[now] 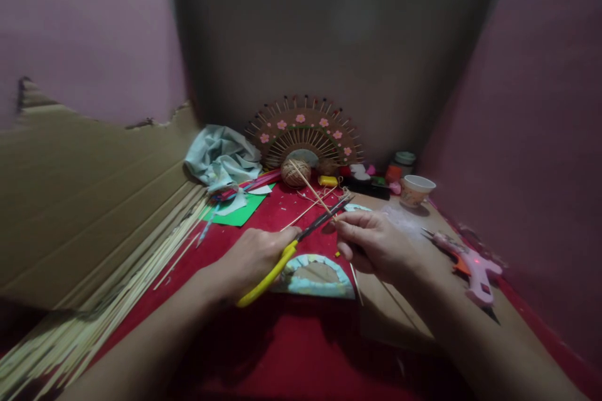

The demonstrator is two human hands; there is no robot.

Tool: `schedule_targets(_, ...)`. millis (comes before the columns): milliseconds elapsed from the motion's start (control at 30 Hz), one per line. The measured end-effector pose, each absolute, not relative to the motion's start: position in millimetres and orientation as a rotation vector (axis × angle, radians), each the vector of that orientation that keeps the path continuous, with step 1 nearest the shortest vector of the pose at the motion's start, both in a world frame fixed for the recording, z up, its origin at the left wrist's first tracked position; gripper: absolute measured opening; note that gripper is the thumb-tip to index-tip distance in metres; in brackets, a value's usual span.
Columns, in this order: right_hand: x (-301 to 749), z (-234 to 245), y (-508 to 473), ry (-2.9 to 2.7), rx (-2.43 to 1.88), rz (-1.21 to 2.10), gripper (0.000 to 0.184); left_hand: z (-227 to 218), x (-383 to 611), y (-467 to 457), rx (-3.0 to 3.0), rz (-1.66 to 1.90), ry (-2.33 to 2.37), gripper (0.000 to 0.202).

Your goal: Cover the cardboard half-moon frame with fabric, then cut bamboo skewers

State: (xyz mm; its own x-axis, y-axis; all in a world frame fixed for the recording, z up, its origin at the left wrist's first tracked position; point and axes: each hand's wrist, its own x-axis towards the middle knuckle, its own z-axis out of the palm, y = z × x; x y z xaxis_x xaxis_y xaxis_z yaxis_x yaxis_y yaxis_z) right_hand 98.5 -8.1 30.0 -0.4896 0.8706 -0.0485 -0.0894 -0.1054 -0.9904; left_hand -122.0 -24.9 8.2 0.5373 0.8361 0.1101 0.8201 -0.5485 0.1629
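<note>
Slender pale wooden stick [311,188], straight and plain, held slantwise above counter [291,351] between thumb and fingertips of right hand [371,238]; far end directed toward ball of coarse brown twine [289,174]. Yellow-handled scissors with narrow dark blades [290,252], grasped in left hand [258,254]; blades aimed at right hand and crossing line of stick, contact not discernible. Below both hands, half-ring piece edged in crinkled pale-blue material [313,287], lying flat.

Surface: red covering, with flat brown cardboard sheet [395,316] at right bearing pink glue gun with small red light [477,272] and patterned white cup [416,193]. At left, long bundle of pale thin sticks [126,291], bright green paper [239,213] and crumpled pale-blue cloth [221,156]. At back, brown fan-shaped ornament with pink flowers and dark-tipped spokes [313,120], upright before dark grey wall [305,25]. Flanking: pink walls [527,106], torn-edged brown cardboard panel [94,194] against left one.
</note>
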Motion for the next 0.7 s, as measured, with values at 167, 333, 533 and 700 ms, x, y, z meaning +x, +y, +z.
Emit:
schedule_targets(167, 96.8, 30.5, -8.4, -1.455, -0.908, 1.662, 0.025, 7.5, -121.0, -24.4, 2.635, 0.297, 1.435, 0.047)
schedule_targets(333, 107.2, 26.0, 0.2, -1.386, -0.653, 1.984, 0.022, 9.6, -118.1, -23.4, 2.63, 0.572, 1.213, 0.041)
schedule_targets(533, 113.7, 23.4, 4.0, -1.293, -0.362, 2.328, 0.015, 10.2, -116.3, -25.4, 2.675, 0.631, 1.128, 0.04)
schedule_targets(700, 113.5, 20.1, 5.3, -1.188, -0.314, 2.371, 0.013, 6.4, -120.4, -27.0, 2.711, 0.531, 1.19, 0.05)
